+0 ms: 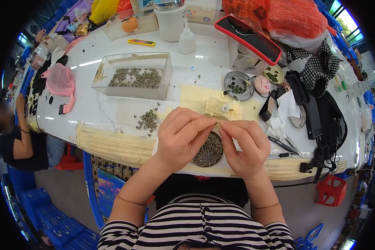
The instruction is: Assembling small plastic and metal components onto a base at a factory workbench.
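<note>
My left hand and my right hand meet fingertip to fingertip above the table's near edge. Both are closed in a pinch on a tiny part, too small to make out its kind. Directly below them sits a round dish filled with small greyish metal parts, partly covered by my hands. Just beyond my fingertips stands a block wrapped in yellowish tape, with a small white piece on top. Left of my left hand, a loose heap of small parts lies on the table.
A clear plastic box holds more small parts. Farther back are a squeeze bottle, a white cup and a red-edged phone. To the right lie a round tin, tweezers and black straps. Another person sits at left.
</note>
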`<state>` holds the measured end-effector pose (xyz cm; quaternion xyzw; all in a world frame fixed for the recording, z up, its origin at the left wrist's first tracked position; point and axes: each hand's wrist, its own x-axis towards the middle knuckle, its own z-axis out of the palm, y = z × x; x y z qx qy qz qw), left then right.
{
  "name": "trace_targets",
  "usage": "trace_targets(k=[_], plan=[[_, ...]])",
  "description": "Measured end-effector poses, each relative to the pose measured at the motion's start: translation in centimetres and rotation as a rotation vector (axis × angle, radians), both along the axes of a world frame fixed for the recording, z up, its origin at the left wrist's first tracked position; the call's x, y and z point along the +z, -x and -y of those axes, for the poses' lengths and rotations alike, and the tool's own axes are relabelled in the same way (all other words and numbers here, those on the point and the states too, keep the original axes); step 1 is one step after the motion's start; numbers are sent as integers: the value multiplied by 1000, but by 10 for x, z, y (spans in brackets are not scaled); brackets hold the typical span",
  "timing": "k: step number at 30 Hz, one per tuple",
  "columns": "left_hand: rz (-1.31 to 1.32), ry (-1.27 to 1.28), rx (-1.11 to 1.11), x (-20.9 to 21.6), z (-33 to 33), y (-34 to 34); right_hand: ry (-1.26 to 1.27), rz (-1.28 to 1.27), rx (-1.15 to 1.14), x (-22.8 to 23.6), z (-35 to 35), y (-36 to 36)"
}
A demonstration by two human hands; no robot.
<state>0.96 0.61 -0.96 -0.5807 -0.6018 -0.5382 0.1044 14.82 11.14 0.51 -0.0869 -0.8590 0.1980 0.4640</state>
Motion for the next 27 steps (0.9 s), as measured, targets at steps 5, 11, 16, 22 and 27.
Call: trace_targets(k=[5,11,16,22,27], plan=[[72,6,-34,3,1,1,123,48,56,2,3,-2],[72,-6,-114,4,4,2,367,103,137,3,2,-6],[44,-28,-190,2,7,2,636,152,176,8,7,-11],[101,-98,-210,-6,5,1,891,129,174,0,10,-17],[149,-53,-256,0,9,4,973,151,292,3,7,-18]])
